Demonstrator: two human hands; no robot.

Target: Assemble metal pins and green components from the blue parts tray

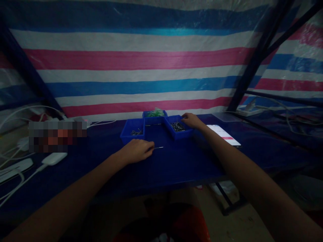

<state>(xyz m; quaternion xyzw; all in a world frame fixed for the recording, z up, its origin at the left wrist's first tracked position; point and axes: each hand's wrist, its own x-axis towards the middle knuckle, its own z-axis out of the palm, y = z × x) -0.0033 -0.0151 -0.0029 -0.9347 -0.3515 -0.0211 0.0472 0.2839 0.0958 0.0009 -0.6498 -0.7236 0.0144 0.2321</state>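
Note:
My left hand [139, 149] rests low over the dark blue table with its fingers closed on a thin metal rod [158, 147], whose slim silvery end sticks out to the right. At the far right side of the right blue bin [180, 135], my right hand [191, 120] has its fingers bent in over the rim; whatever they pinch is too small to make out. Many small dark metal pieces [177, 126] lie in that bin. The left blue bin [125, 133] holds a smaller heap of metal pieces [136, 132].
Behind stands a third blue bin [154, 119] with green plastic [156, 112] in it. A lit phone [223, 135] lies right of the bins. White cables and a white adapter [54, 158] lie at left. A striped tarp [151, 60] hangs behind the table [161, 171].

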